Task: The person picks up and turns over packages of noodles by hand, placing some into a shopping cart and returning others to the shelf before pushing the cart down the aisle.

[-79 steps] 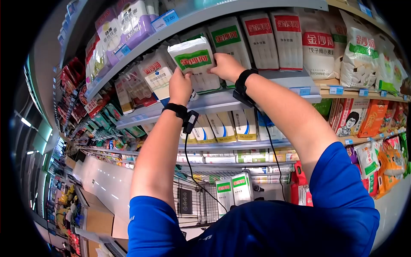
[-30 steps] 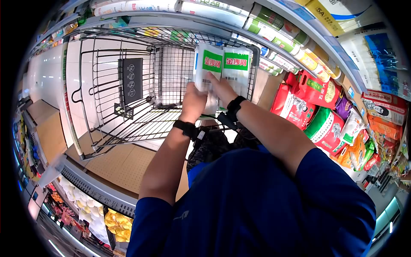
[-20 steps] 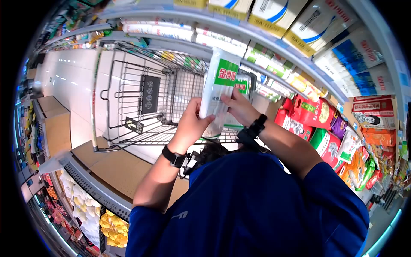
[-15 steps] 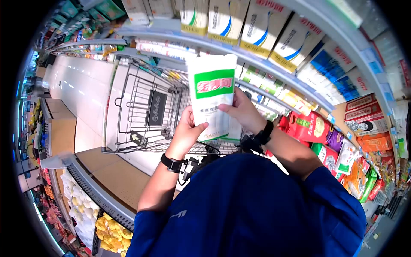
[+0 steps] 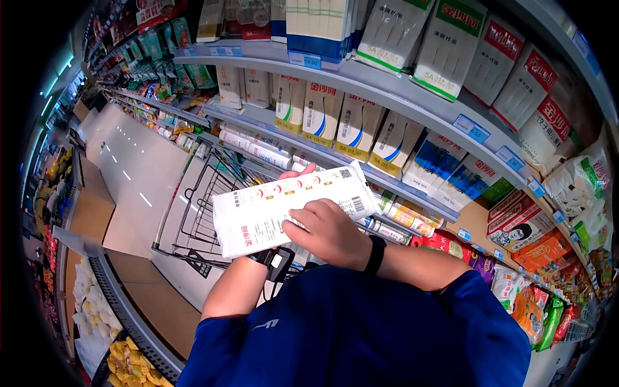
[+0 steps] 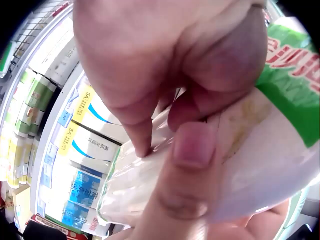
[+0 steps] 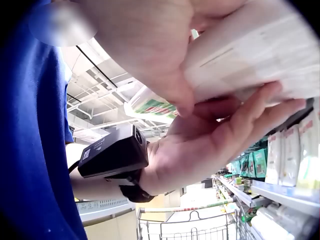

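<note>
In the head view a white pack of dried noodles [image 5: 258, 209] lies flat across both hands, its printed back with small pictures and a barcode turned up. The left hand [image 5: 301, 171] holds it from beneath; only fingertips show past the far edge. Over the near long side, the right hand [image 5: 329, 232] grips the pack with bent fingers across the back. Seen from below in the left wrist view, the front has a green label [image 6: 295, 85] with red-and-white lettering, and fingers of both hands press on it. The right wrist view shows the left palm [image 7: 205, 137] under the pack.
A wire shopping cart [image 5: 193, 219] stands behind and left of the pack. Shelves [image 5: 361, 80] with upright noodle packs curve along the far side. Rice and flour bags [image 5: 516, 287] sit at the right; a bin edge [image 5: 122, 277] runs along the lower left.
The pack was held at the shelf, then over the cart, then raised front side up. Now it is turned over and sideways, and the right hand has shifted onto its back.
</note>
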{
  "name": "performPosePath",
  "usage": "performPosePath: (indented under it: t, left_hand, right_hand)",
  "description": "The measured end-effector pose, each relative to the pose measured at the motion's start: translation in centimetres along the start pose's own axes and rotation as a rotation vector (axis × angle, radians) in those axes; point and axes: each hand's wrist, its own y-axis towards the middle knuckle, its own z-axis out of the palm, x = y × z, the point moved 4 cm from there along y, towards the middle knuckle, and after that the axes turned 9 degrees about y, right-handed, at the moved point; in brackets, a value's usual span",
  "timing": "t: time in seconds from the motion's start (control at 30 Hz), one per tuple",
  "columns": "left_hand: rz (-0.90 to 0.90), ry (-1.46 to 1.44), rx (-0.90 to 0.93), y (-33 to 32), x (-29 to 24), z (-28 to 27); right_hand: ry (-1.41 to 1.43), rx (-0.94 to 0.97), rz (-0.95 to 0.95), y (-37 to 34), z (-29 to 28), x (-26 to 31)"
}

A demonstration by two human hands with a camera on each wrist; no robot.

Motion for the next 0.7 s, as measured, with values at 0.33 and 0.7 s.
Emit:
performPosePath:
  t: [0.33,0.7]
  left_hand:
    - [-0.04,1.084,-0.07,3.4,-2.8,5.3]
    - [0.656,1.85,0.39,17.8,-5.4,24.9]
  right_hand:
    - [0.703,-0.405,0.702,-2.6,-7.1,-6.9]
    - [-0.329,-0.4,0.172,-0.1,-28.6,-5.9]
